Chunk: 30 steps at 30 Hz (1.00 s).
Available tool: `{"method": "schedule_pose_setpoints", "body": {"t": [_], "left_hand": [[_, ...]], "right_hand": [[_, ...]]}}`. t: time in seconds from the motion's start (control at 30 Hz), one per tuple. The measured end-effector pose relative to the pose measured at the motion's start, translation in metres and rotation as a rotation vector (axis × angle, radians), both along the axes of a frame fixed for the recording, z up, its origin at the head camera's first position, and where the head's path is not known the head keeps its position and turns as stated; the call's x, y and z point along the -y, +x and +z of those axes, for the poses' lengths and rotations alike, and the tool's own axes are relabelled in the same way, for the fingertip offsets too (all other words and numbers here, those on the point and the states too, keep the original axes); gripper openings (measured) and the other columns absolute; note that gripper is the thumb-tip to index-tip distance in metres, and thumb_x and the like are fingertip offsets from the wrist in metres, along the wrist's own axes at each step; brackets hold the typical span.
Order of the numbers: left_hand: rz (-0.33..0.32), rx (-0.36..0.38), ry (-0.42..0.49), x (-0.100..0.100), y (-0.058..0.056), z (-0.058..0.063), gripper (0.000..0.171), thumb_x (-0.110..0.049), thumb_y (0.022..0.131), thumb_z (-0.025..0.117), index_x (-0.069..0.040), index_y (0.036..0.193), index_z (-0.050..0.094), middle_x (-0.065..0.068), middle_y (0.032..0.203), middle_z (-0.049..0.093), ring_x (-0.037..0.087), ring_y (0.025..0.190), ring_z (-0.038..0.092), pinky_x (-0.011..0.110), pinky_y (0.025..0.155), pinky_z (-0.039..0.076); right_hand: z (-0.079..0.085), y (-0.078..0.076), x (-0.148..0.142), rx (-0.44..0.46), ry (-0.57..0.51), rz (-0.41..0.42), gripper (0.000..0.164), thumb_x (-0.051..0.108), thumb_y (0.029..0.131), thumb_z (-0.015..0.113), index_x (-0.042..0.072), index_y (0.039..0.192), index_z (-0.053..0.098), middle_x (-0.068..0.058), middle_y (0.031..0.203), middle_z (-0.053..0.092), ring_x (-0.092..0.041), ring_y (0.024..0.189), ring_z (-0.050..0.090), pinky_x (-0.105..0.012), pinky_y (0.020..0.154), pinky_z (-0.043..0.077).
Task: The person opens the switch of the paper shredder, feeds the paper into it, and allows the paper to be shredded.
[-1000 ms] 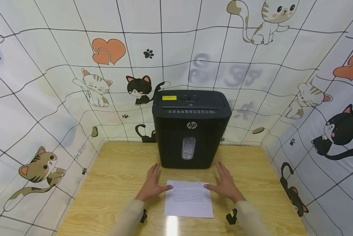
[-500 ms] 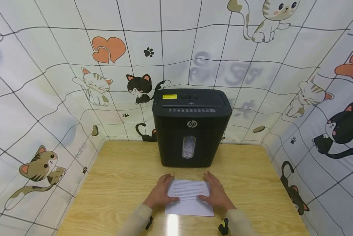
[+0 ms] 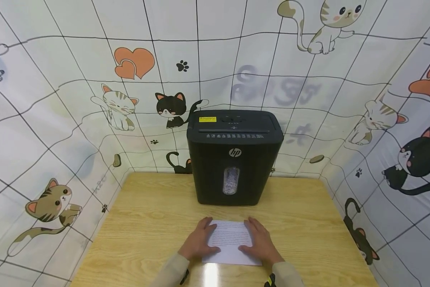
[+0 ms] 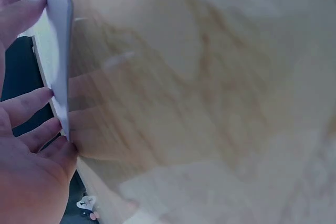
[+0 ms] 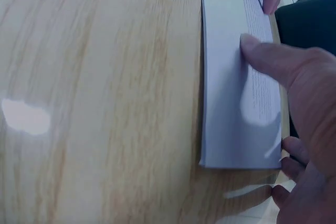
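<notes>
Printed paper (image 3: 230, 239) lies flat on the table in front of a black HP paper shredder (image 3: 234, 167). My left hand (image 3: 199, 241) is at the paper's left side, thumb over the sheet. In the left wrist view the left hand's fingertips touch the edge of the paper (image 4: 56, 51). On the other side, my right hand (image 3: 261, 243) has its thumb over the sheet too. The right wrist view shows the right hand's fingers (image 5: 294, 169) beside the edge of the paper (image 5: 226, 98), which looks thicker than one sheet. Whether this thumb presses down I cannot tell.
The shredder stands at the back of the wooden table (image 3: 143, 223), its feed slot (image 3: 233, 130) on top. Shredded bits show through its front window (image 3: 231, 181). A cloth with printed cats (image 3: 116, 107) hangs behind and at both sides.
Both hands have moved inward from beside the paper and back toward me, and their thumbs now lie over the sheet. The paper stays in place.
</notes>
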<state>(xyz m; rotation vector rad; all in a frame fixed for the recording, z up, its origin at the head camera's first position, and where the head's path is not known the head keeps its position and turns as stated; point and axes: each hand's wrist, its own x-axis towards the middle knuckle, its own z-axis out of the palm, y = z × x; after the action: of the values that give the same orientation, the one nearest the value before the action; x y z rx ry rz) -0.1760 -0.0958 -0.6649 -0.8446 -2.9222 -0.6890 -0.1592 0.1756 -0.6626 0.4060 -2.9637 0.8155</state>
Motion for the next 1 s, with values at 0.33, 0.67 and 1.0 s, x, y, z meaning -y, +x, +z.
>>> {"method": "schedule_pose_setpoints", "body": {"t": [0.33, 0.67, 1.0], "left_hand": [[0.031, 0.063, 0.030, -0.001, 0.002, -0.004, 0.085, -0.053, 0.065, 0.078, -0.010, 0.133, 0.052, 0.014, 0.148, 0.034, 0.034, 0.137, 0.029, 0.043, 0.106, 0.036], [0.037, 0.077, 0.053, -0.001, 0.003, -0.005, 0.084, -0.053, 0.066, 0.078, -0.010, 0.134, 0.051, 0.013, 0.148, 0.035, 0.034, 0.137, 0.028, 0.045, 0.105, 0.036], [0.046, 0.100, 0.049, -0.001, 0.003, -0.003, 0.083, -0.054, 0.067, 0.077, -0.013, 0.134, 0.052, 0.011, 0.150, 0.033, 0.035, 0.139, 0.026, 0.048, 0.104, 0.036]], "right_hand": [[-0.004, 0.008, 0.004, 0.003, 0.003, -0.023, 0.088, 0.045, 0.066, 0.082, 0.013, 0.139, 0.044, -0.014, 0.147, 0.037, -0.036, 0.136, 0.030, -0.057, 0.106, 0.026], [-0.005, 0.012, 0.005, -0.091, 0.021, -0.024, 0.086, 0.042, 0.064, 0.083, 0.010, 0.136, 0.047, -0.016, 0.142, 0.044, -0.038, 0.133, 0.035, -0.057, 0.105, 0.028], [0.000, 0.015, 0.007, -0.150, 0.098, -0.028, 0.085, 0.045, 0.066, 0.081, 0.008, 0.135, 0.048, -0.015, 0.138, 0.049, -0.035, 0.133, 0.037, -0.055, 0.105, 0.029]]}}
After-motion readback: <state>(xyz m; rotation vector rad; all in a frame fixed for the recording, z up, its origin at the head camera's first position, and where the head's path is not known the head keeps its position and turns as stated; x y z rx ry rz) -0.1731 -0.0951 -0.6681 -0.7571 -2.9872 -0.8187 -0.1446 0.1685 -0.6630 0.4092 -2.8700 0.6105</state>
